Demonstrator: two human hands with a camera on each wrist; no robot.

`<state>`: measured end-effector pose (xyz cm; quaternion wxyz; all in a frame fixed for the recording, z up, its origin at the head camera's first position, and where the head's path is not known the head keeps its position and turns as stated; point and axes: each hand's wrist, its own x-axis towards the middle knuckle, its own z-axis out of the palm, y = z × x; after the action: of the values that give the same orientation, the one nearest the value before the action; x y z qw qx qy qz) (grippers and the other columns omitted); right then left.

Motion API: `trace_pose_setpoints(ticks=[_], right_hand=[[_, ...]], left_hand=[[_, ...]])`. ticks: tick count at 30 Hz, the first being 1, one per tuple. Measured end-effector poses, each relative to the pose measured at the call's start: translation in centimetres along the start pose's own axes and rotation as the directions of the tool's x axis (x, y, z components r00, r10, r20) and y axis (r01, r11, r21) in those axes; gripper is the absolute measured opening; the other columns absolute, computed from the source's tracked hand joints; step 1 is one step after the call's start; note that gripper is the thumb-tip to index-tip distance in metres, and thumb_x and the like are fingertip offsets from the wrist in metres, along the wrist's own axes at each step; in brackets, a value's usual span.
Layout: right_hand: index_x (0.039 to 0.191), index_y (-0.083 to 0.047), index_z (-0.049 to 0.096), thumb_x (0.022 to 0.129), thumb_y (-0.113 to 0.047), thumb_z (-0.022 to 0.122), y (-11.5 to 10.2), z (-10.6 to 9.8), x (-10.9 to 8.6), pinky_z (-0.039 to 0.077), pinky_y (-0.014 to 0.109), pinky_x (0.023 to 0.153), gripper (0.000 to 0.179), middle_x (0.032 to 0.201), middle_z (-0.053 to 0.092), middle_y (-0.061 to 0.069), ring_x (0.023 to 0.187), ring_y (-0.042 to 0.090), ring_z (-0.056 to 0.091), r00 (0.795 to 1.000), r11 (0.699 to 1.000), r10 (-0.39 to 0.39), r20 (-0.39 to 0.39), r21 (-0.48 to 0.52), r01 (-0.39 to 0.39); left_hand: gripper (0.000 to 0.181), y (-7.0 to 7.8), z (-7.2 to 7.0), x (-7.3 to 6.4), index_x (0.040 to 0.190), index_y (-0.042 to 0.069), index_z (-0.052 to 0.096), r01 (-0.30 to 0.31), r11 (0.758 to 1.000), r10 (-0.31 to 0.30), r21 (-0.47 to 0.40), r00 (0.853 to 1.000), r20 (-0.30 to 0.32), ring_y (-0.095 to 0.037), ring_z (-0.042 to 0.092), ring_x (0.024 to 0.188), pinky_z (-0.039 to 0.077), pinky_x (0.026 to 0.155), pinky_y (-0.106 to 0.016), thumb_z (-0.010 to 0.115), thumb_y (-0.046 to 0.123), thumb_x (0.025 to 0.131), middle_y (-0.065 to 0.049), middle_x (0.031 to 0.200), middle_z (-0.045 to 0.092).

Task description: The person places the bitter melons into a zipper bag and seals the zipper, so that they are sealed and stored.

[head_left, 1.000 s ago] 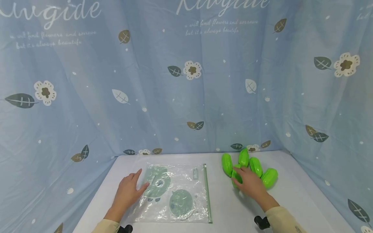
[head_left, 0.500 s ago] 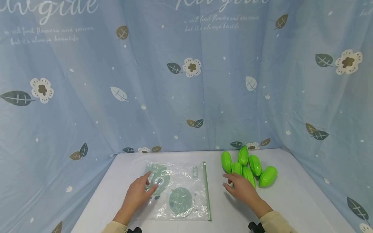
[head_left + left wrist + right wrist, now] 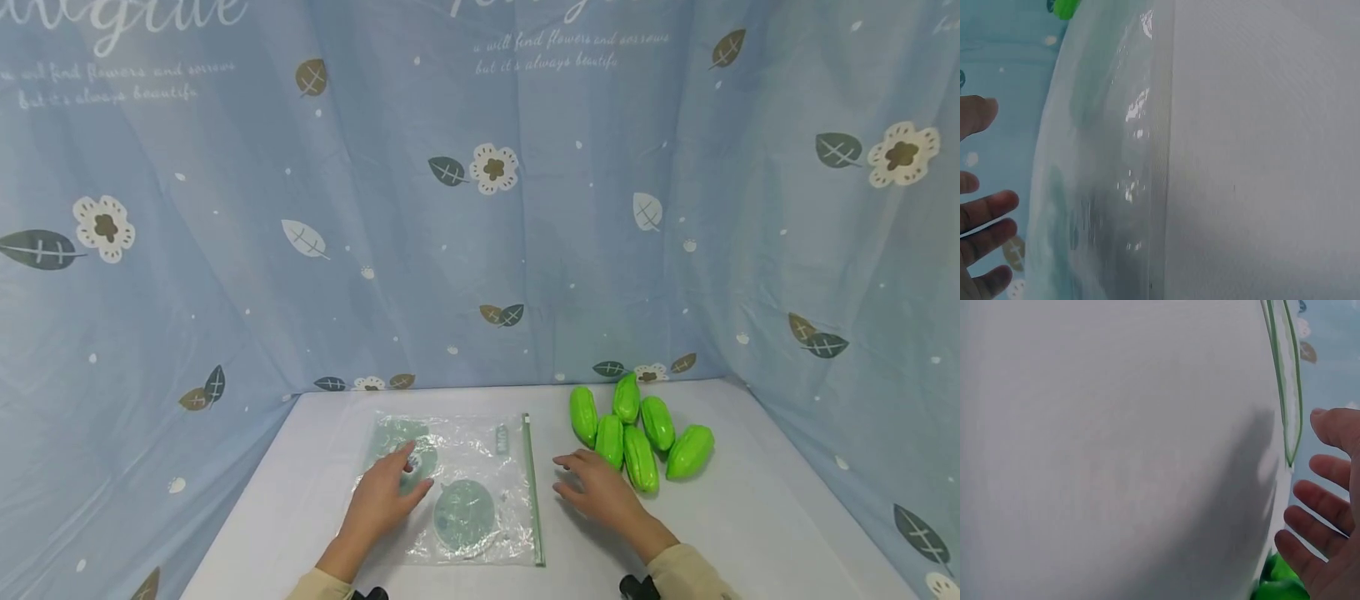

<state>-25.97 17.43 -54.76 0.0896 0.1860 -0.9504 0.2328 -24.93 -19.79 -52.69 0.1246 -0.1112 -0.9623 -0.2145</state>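
A clear plastic zip bag [image 3: 502, 492] with pale green animal prints lies flat on the white table, its green zip edge [image 3: 533, 492] to the right. In the right wrist view that edge shows as two green lines [image 3: 1297, 394] with a gap between them. My left hand [image 3: 378, 500] is over the bag's left part, fingers spread and holding nothing. Right of the zip edge hovers my right hand [image 3: 600, 493], fingers loosely extended and grasping nothing. Beside it are several shiny bright green, ridged oblong pieces [image 3: 640, 460]; their exact kind is unclear.
The white table [image 3: 750, 533] is bordered at the back and both sides by a blue curtain [image 3: 390, 250] printed with leaves and flowers. The green pieces sit grouped at the back right, one piece [image 3: 691, 452] slightly apart.
My right hand has left the green pieces and moved left toward the bag's zip edge, uncovering more pieces. My left hand has moved right over the bag. The head view has tilted slightly down.
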Motion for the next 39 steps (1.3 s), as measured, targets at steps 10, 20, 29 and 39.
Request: trace_pose_setpoints(ticks=[10, 20, 29, 39], right_hand=[[0.131, -0.009, 0.067, 0.09, -0.032, 0.078, -0.1, 1.1, 0.7, 0.043, 0.054, 0.109, 0.049, 0.139, 0.058, 0.015, 0.133, 0.037, 0.051, 0.999, 0.996, -0.019, 0.041, 0.089, 0.015], [0.136, -0.009, 0.064, 0.091, -0.038, 0.077, -0.2, 1.9, 1.6, 0.029, 0.062, 0.116, 0.055, 0.151, 0.048, 0.021, 0.146, 0.044, 0.034, 0.993, 0.986, -0.01, 0.118, 0.168, -0.011], [0.135, -0.012, 0.066, 0.09, -0.038, 0.076, -0.5, 2.2, 1.9, 0.021, 0.06, 0.12, 0.053, 0.154, 0.046, 0.021, 0.148, 0.042, 0.031, 0.989, 0.995, 0.006, 0.148, 0.101, -0.021], [0.135, -0.014, 0.066, 0.09, -0.04, 0.076, -0.7, 2.2, 2.2, 0.022, 0.061, 0.12, 0.053, 0.155, 0.045, 0.019, 0.148, 0.042, 0.03, 0.987, 0.995, 0.013, 0.16, 0.091, -0.028]], left_hand=[[0.074, 1.8, 1.7, 0.4, 0.144, -0.001, 0.053, -0.077, 0.997, 0.075, -0.033, 0.996, -0.037, -0.036, 0.063, 0.113, 0.051, 0.098, -0.053, 0.077, 0.042, 0.088, -0.015, 0.121, 0.067], [0.076, 3.7, 3.9, 0.8, 0.144, -0.001, 0.053, -0.137, 0.99, 0.136, -0.039, 0.99, -0.031, -0.039, 0.058, 0.12, 0.048, 0.102, -0.054, 0.078, 0.043, 0.087, -0.019, 0.128, 0.061], [0.078, 5.3, 5.4, 1.2, 0.146, 0.001, 0.051, -0.163, 0.985, 0.164, -0.059, 0.986, 0.003, -0.037, 0.057, 0.122, 0.047, 0.104, -0.051, 0.077, 0.044, 0.087, -0.018, 0.13, 0.06], [0.079, 6.9, 7.2, 2.8, 0.149, 0.003, 0.049, -0.151, 0.987, 0.156, -0.059, 0.984, 0.085, -0.036, 0.054, 0.126, 0.046, 0.105, -0.051, 0.073, 0.05, 0.09, -0.018, 0.134, 0.058]])
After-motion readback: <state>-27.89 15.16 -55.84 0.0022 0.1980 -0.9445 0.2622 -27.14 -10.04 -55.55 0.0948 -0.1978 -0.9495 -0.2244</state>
